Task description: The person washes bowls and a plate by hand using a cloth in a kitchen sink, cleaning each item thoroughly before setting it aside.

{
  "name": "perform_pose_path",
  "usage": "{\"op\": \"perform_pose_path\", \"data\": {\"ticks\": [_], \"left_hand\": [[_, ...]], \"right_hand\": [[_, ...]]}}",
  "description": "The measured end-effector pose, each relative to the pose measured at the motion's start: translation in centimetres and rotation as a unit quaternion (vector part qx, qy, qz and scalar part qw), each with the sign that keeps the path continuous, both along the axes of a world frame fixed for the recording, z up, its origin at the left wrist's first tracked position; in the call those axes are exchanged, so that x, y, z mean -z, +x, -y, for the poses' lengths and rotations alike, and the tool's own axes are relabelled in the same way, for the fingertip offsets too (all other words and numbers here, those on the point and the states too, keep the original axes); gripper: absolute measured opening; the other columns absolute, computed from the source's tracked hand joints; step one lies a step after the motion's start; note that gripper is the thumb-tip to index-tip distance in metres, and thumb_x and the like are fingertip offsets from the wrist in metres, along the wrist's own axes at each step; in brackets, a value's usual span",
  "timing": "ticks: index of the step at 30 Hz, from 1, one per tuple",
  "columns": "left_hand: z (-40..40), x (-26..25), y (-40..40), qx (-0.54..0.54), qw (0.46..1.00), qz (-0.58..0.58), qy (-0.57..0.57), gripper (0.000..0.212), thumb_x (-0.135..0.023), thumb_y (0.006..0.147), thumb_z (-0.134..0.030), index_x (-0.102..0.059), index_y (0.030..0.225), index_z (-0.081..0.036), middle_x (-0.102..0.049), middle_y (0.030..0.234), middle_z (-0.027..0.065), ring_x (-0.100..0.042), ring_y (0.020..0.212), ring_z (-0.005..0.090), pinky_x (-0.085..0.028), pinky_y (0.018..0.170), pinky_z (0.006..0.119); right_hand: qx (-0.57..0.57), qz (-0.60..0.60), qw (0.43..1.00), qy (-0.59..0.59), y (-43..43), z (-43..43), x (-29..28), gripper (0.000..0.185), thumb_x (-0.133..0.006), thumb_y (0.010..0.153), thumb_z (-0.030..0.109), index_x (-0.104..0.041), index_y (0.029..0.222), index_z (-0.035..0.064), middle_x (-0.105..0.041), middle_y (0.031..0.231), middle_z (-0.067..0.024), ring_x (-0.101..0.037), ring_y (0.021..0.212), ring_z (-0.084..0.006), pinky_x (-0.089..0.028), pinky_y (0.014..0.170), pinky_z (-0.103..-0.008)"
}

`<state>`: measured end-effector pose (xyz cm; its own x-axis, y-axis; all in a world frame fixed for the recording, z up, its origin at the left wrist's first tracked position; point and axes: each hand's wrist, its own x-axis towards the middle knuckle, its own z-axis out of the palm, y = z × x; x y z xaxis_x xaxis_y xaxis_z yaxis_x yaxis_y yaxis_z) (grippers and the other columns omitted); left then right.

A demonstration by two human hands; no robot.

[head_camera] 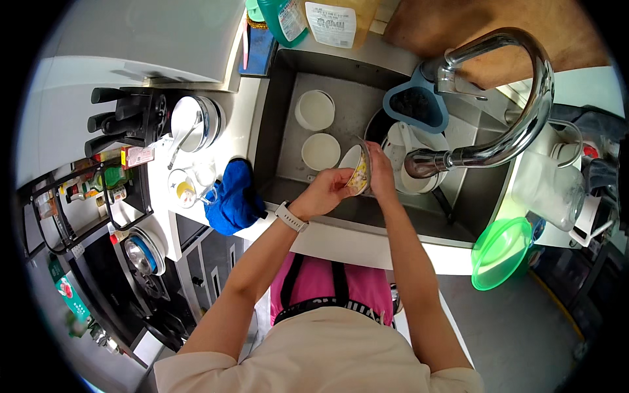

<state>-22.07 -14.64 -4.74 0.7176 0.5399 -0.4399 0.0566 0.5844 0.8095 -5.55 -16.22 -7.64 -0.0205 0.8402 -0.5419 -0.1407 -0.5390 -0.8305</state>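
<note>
My left hand (pixel 330 191) grips the near rim of a small white bowl (pixel 352 158) that is tilted on its side over the sink (pixel 363 91). Yellow and pale food bits show inside it. My right hand (pixel 382 172) is pressed flat along the far side of a thin greyish item against the bowl; what that item is I cannot tell. Two white bowls (pixel 314 110) stand on the sink floor, left of my hands. To the right, a stack of white dishes with a white spoon (pixel 406 140) rests in a dark pan under the chrome faucet (pixel 533 98).
A blue-grey strainer basket (pixel 440 118) hangs at the sink's back. On the left counter are stacked plates (pixel 186 125), a glass mug (pixel 182 186), a blue cloth (pixel 231 201) and a knife block (pixel 147 118). A green plastic basin (pixel 501 253) and a clear jar (pixel 548 189) stand on the right.
</note>
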Motion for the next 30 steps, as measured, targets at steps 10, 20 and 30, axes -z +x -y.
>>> {"op": "perform_pose_path", "data": {"ticks": [10, 20, 30], "left_hand": [[-2.1, -0.2, -1.8, 0.111, 0.993, 0.044, -0.001, 0.025, -0.058, 0.082, -0.001, -0.054, 0.106, 0.005, -0.061, 0.093, 0.0057, -0.055, 0.085, 0.0085, -0.045, 0.075, 0.021], [1.6, 1.7, -3.3, -0.068, 0.944, 0.234, -0.223, 0.039, -0.060, 0.082, -0.011, -0.049, 0.115, 0.005, -0.058, 0.110, 0.0115, -0.056, 0.099, 0.0170, -0.044, 0.087, 0.029], [2.9, 0.4, 1.3, -0.154, 0.985, 0.076, 0.017, 0.027, -0.054, 0.086, -0.005, -0.052, 0.111, 0.004, -0.061, 0.102, 0.0057, -0.055, 0.092, 0.0083, -0.044, 0.082, 0.023]], "right_hand": [[-0.026, 0.272, 0.945, 0.178, -1.6, 1.2, -3.2, 0.028, -0.046, 0.088, 0.021, -0.053, 0.104, -0.0007, -0.054, 0.107, -0.0117, -0.050, 0.103, -0.0257, -0.037, 0.090, -0.0354], [0.307, -0.308, 0.888, -0.146, -0.7, 3.8, 0.9, 0.037, -0.048, 0.085, 0.032, -0.055, 0.110, 0.0052, -0.058, 0.108, -0.0100, -0.056, 0.097, -0.0245, -0.044, 0.087, -0.0373], [0.433, -0.276, 0.828, -0.227, -4.3, 3.9, 0.7, 0.050, -0.030, 0.085, 0.042, -0.046, 0.122, 0.0135, -0.055, 0.110, -0.0053, -0.054, 0.101, -0.0242, -0.045, 0.086, -0.0424]]}}
